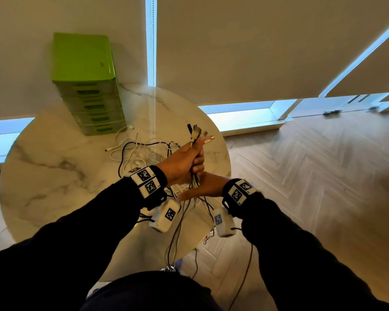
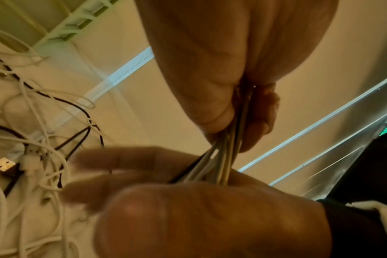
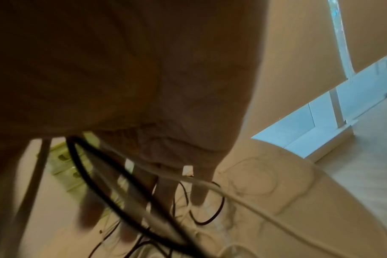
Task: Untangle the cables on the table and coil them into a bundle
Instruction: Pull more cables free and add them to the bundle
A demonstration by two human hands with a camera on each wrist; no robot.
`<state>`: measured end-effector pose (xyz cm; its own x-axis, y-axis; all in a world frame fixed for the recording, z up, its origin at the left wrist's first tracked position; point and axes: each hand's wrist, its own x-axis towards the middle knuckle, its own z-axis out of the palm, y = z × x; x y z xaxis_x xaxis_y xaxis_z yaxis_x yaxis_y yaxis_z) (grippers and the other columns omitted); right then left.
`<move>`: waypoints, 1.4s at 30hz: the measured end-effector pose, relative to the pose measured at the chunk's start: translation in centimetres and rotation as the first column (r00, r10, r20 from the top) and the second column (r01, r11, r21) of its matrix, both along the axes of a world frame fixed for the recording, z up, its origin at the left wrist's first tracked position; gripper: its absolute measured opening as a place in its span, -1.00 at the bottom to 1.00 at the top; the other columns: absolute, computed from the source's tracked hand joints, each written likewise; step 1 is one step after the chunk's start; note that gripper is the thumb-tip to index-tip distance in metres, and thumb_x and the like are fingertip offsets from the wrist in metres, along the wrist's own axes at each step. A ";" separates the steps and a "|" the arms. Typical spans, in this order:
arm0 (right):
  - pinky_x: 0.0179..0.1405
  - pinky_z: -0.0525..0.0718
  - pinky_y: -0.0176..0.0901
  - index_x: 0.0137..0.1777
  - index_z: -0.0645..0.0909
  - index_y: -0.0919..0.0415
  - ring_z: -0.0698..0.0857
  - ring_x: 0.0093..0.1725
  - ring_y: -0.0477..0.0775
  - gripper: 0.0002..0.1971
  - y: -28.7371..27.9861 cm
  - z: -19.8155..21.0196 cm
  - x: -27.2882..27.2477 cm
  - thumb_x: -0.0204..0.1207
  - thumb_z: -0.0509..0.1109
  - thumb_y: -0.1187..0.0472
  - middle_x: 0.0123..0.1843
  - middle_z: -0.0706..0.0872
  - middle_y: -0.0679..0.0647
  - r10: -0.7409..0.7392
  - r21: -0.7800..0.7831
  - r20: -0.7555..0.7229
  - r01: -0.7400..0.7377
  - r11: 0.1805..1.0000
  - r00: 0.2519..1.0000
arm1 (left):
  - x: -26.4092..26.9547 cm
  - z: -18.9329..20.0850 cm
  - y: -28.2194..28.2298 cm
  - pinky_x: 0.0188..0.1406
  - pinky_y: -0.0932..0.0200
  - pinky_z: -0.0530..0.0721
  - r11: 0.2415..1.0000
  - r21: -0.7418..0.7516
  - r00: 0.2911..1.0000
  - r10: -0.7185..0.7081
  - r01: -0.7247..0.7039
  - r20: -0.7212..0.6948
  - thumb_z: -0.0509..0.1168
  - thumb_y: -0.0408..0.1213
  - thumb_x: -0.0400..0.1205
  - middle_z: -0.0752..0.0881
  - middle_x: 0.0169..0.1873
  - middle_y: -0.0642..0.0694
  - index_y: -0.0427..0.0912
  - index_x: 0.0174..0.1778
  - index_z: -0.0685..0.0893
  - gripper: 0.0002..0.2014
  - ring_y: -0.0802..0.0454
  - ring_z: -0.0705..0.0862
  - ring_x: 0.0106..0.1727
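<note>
My left hand (image 1: 182, 162) is raised over the table and grips a bundle of cables, whose plug ends (image 1: 198, 134) stick up above the fist. In the left wrist view the left hand (image 2: 210, 61) squeezes several grey and white strands (image 2: 227, 153). Just below it my right hand (image 1: 202, 187) lies with straight, spread fingers (image 3: 166, 188). The strands pass down into the crook of the right hand's thumb (image 2: 188, 218). A black cable (image 3: 113, 188) and a white cable (image 3: 232, 192) cross in front of those fingers. A loose tangle (image 1: 142, 153) of white and black cables lies on the table.
The round marble table (image 1: 54, 176) carries a green drawer unit (image 1: 85, 86) at its far edge by the blinds. A USB plug (image 2: 3, 166) lies in the tangle. Several cables (image 1: 177, 232) hang over the table's near edge toward the wooden floor.
</note>
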<state>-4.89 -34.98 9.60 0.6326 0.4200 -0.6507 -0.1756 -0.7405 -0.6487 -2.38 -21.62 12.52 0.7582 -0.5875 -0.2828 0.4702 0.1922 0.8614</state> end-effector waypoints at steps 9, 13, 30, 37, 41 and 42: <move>-0.06 0.66 -0.12 -0.38 0.64 0.13 0.76 -0.31 0.03 -0.58 -3.5 -0.2 2.4 0.66 0.30 -0.07 -0.28 0.82 0.20 0.011 -0.361 0.224 0.072 0.930 0.974 | 1.5 0.0 4.4 0.25 -0.02 0.44 0.997 -0.063 0.970 0.037 -0.054 -0.241 0.11 0.07 0.78 0.29 -0.52 -0.01 -0.11 -0.32 0.39 -0.57 -0.02 0.53 -0.38; -0.03 0.62 -0.02 0.01 0.74 0.08 0.75 0.04 0.32 -0.66 -4.6 -0.1 2.9 0.65 0.21 -0.10 0.00 0.79 0.17 0.023 -0.545 0.589 0.375 0.750 0.808 | 2.1 0.8 4.6 0.13 0.07 0.52 0.952 -0.205 0.948 0.170 -0.229 -0.270 0.17 -0.05 0.78 0.32 -0.50 -0.01 -0.10 -0.30 0.40 -0.65 0.00 0.49 -0.33; -0.16 0.48 -0.01 0.06 0.42 0.10 0.63 -0.11 0.18 -0.55 7.8 -4.9 -4.5 0.65 0.20 -0.32 -0.08 0.67 0.13 0.352 -0.237 0.230 -0.299 0.925 0.907 | 1.8 -4.4 8.8 -0.32 0.18 0.40 0.784 0.206 0.807 0.589 -0.586 0.053 0.37 -0.16 0.61 0.37 -0.38 0.04 0.00 -0.11 0.34 -0.73 0.12 0.38 -0.38; 0.12 0.59 0.00 0.01 0.61 0.10 0.66 -0.03 0.14 -0.61 4.1 -8.7 0.6 0.77 0.05 -0.11 -0.04 0.74 0.14 -0.195 -0.100 0.224 0.221 0.970 0.955 | 1.8 -6.0 11.7 -0.41 0.17 0.33 0.769 0.182 0.789 0.610 -0.612 0.076 0.27 -0.38 0.73 0.38 -0.49 0.11 -0.18 0.07 0.46 -0.90 0.20 0.35 -0.52; 0.18 0.70 0.13 -0.02 0.70 0.32 0.76 0.10 0.31 -0.70 2.2 -11.6 3.4 0.67 0.19 0.15 0.05 0.80 0.31 -0.105 -0.337 0.172 0.158 0.928 0.980 | 0.9 -6.5 10.9 -0.42 0.25 0.34 0.786 0.239 0.818 0.568 -0.570 0.084 0.23 -0.40 0.76 0.35 -0.40 0.09 -0.40 0.41 0.31 -0.65 0.24 0.34 -0.49; 0.15 0.69 0.10 0.02 0.70 0.35 0.75 0.12 0.33 -0.69 2.0 -11.9 3.7 0.68 0.19 0.15 0.07 0.79 0.32 -0.048 -0.389 0.198 0.124 0.913 0.979 | 0.7 -6.3 10.6 -0.42 0.28 0.35 0.794 0.251 0.830 0.551 -0.554 0.090 0.22 -0.39 0.76 0.35 -0.38 0.09 -0.41 0.49 0.25 -0.57 0.23 0.34 -0.47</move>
